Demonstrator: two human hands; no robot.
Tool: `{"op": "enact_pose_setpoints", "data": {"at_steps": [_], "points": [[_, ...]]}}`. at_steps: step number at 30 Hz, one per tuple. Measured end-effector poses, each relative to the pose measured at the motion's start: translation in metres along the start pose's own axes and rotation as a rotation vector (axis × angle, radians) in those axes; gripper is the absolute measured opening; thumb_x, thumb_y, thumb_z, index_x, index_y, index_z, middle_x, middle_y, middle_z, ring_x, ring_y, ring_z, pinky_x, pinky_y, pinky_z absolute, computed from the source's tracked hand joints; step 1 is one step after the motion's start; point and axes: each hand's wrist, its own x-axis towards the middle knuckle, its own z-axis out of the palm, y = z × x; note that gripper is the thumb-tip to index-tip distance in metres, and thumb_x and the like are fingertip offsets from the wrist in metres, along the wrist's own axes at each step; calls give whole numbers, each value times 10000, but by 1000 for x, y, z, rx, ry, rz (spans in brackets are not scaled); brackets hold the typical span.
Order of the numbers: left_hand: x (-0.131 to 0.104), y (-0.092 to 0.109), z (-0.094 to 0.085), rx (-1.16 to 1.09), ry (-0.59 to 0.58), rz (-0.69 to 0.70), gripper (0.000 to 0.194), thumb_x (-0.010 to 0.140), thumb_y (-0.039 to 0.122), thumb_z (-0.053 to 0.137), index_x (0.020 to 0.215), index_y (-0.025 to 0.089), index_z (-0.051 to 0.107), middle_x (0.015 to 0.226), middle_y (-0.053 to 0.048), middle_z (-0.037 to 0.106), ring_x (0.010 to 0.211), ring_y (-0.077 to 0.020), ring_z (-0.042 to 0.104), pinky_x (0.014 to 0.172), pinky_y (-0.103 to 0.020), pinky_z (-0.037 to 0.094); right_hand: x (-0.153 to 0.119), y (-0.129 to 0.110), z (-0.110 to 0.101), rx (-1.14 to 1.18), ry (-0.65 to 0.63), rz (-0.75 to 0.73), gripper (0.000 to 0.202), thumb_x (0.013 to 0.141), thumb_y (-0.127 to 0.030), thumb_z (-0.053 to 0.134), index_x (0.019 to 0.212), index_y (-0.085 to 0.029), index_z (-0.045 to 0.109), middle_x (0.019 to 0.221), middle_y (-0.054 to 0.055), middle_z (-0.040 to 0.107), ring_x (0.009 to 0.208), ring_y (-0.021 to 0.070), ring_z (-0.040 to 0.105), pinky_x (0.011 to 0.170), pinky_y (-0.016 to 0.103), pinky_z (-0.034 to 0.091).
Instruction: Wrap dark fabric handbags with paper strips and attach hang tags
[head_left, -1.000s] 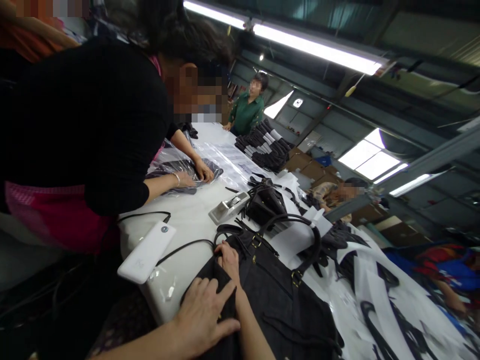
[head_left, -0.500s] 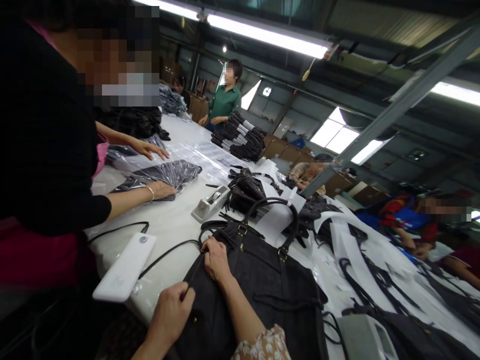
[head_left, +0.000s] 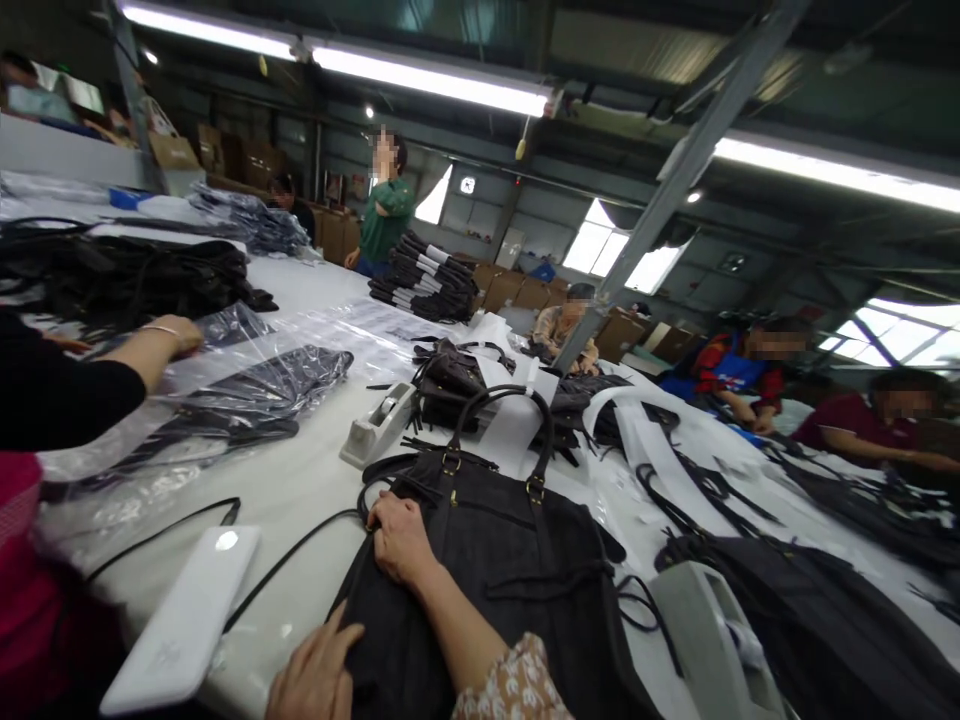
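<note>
A black handbag (head_left: 540, 560) lies flat on the table in front of me. Its two looped handles point away from me, joined by gold-coloured rings. My right hand (head_left: 401, 540) is closed over the bag's upper left edge, close to a thin strap. Lower down on the same side, my left hand (head_left: 319, 668) grips the bag's edge with bent fingers. The left fingertips are partly hidden. Just left of the bag rests a white power bank (head_left: 187, 615) with a black cable plugged in.
Tape dispensers stand beyond the bag (head_left: 379, 425) and at its right (head_left: 716, 640). A co-worker's arm (head_left: 142, 360) reaches over plastic-wrapped bags (head_left: 255, 395) at the left. More black bags (head_left: 465, 375) with white paper lie behind. A slanted metal post (head_left: 675, 190) rises beyond.
My view has swung left and levelled, so the scene tilts less. My left hand's fingers have loosened from a fist at the bag's edge. The co-worker at left has drawn back.
</note>
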Motion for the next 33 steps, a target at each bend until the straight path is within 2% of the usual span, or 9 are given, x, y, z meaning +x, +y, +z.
{"op": "enact_pose_setpoints", "data": {"at_steps": [4, 9, 11, 13, 16, 18, 20, 25, 33], "points": [[-10, -12, 7, 87, -12, 45, 346, 826, 187, 463, 1100, 280, 653, 1146, -27, 687, 974, -225, 653, 731, -342, 543, -2, -8, -5, -17, 1, 10, 239, 722, -126, 477, 917, -227, 572, 1051, 31, 638, 1231, 164, 443, 972, 339, 282], [-3, -19, 6, 36, -22, 66, 311, 810, 219, 454, 1008, 280, 687, 1043, -5, 726, 906, -215, 670, 736, -335, 553, -35, -31, -40, -89, 67, -47, 385, 798, -144, 449, 1162, -235, 535, 1378, 43, 492, 1339, 154, 324, 1089, 383, 174], [0, -17, 3, 0, -41, 45, 306, 803, 232, 443, 979, 277, 689, 1030, -7, 727, 907, -217, 666, 767, -345, 550, -69, -31, -65, -159, 68, -67, 436, 837, -185, 440, 1265, -258, 473, 1417, 45, 454, 1356, 169, 298, 1118, 440, 101], [1, -11, -1, -16, -50, -8, 318, 807, 240, 420, 992, 253, 678, 1046, -29, 719, 927, -229, 652, 803, -370, 535, -116, -18, -94, -265, 22, 19, 439, 849, -226, 450, 1285, -276, 465, 1384, 59, 488, 1341, 208, 323, 1113, 519, 51], [3, 4, -11, -34, -67, -87, 355, 833, 253, 368, 1050, 198, 644, 1071, -71, 697, 964, -250, 615, 862, -414, 497, -199, 22, -132, -468, -65, 360, 378, 869, -337, 457, 1221, -233, 548, 1333, 130, 528, 1301, 307, 368, 1069, 619, 56], [4, 15, -18, -41, -97, -131, 371, 851, 259, 342, 1075, 181, 627, 1064, -81, 688, 980, -251, 595, 899, -425, 471, -246, 50, -144, -535, -81, 587, 440, 917, -395, 368, 1278, -189, 513, 1352, 164, 510, 1265, 315, 412, 1053, 617, 115], [7, 24, -26, -29, -138, -171, 378, 864, 261, 328, 1095, 190, 619, 1057, -77, 680, 989, -249, 582, 918, -426, 455, -275, 70, -144, -579, -42, 644, 460, 953, -363, 269, 1318, -168, 470, 1386, 156, 478, 1272, 283, 407, 1057, 560, 159], [11, 32, -34, 2, -199, -209, 390, 882, 246, 303, 1123, 200, 606, 1084, -77, 663, 1023, -250, 567, 924, -423, 448, -272, 84, -136, -600, 62, 669, 391, 958, -329, 281, 1222, -182, 529, 1240, 149, 566, 1138, 279, 488, 979, 491, 262], [8, 25, -28, -13, -200, -213, 377, 889, 248, 315, 1142, 213, 593, 1090, -68, 661, 1032, -247, 571, 910, -410, 459, -262, 87, -158, -508, 160, 662, 190, 854, -167, 469, 954, -189, 629, 899, 88, 671, 925, 224, 585, 854, 354, 344]]}}
